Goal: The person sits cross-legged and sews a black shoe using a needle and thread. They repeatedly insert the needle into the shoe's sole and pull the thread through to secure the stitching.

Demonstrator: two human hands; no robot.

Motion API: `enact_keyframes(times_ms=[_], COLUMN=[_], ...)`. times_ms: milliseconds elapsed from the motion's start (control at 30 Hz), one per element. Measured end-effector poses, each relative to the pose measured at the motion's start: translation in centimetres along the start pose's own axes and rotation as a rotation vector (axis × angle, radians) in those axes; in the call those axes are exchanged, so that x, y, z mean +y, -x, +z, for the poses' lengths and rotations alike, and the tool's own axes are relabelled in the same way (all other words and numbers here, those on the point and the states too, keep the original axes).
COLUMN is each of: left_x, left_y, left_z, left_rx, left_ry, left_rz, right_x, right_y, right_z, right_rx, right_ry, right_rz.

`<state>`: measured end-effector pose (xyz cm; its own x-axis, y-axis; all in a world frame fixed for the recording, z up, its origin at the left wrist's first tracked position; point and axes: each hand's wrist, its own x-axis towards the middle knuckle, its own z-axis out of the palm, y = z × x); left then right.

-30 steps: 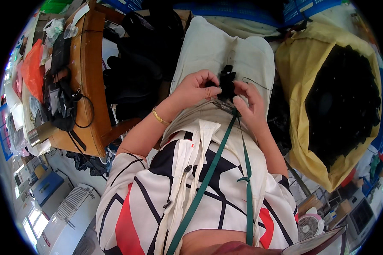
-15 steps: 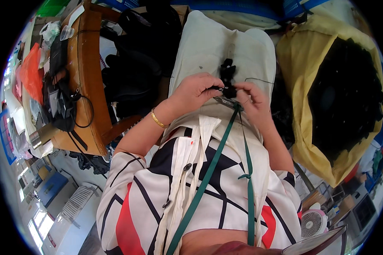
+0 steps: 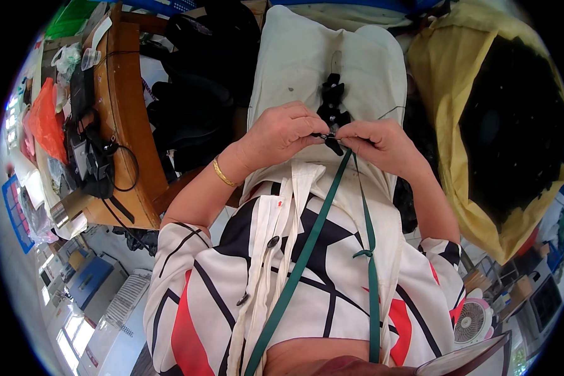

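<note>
My left hand (image 3: 281,133) is closed in a pinch on a small black piece (image 3: 320,135) above my lap. From the other side my right hand (image 3: 382,145) pinches at the same spot, and its fingertips almost meet the left ones. A thin shiny bit shows between them; its kind is too small to tell. Just beyond the fingers a cluster of small black pieces (image 3: 332,100) lies on the cream cloth (image 3: 294,56) over my lap. A green ribbon (image 3: 313,241) runs down from my neck to below the right fingertips. A thin dark thread-like line rises above my right hand.
At right stands a yellow sack (image 3: 442,81), folded open, with a mass of black material (image 3: 514,131) inside. A wooden table (image 3: 122,113) at left carries bags, cords and an orange plastic bag (image 3: 47,122). Dark items are piled between table and lap. A small fan (image 3: 473,321) sits lower right.
My right hand has turned inward, its fingers now closed in a pinch against the left fingertips. A metal tool seen at the ribbon's end is now hidden. The view has shifted slightly.
</note>
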<state>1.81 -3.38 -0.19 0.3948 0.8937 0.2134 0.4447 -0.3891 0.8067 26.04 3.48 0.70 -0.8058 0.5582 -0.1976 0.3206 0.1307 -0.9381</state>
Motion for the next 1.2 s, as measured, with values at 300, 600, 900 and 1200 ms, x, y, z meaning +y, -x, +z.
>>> enact_keyframes(times_ms=[300,600,900,1200], left_x=[0.0,0.1,0.0,0.4], left_y=[-0.1,0.4,1.2,1.3], left_z=[0.1,0.4,1.0,1.2], left_rx=[-0.007,-0.006,-0.03,0.002], left_ry=[0.026,0.122,0.235,0.216], left_rz=[0.008,0.008,-0.071,-0.088], right_x=[0.5,1.2,1.7,1.1], right_y=[0.1,0.0,0.3,0.7], right_z=[-0.1,0.7,1.8,2.3], right_rx=[-0.026,-0.072,-0.03,-0.015], right_ry=[-0.064,-0.212,-0.149,-0.214], right_rz=[0.0,0.029,-0.038,0.081])
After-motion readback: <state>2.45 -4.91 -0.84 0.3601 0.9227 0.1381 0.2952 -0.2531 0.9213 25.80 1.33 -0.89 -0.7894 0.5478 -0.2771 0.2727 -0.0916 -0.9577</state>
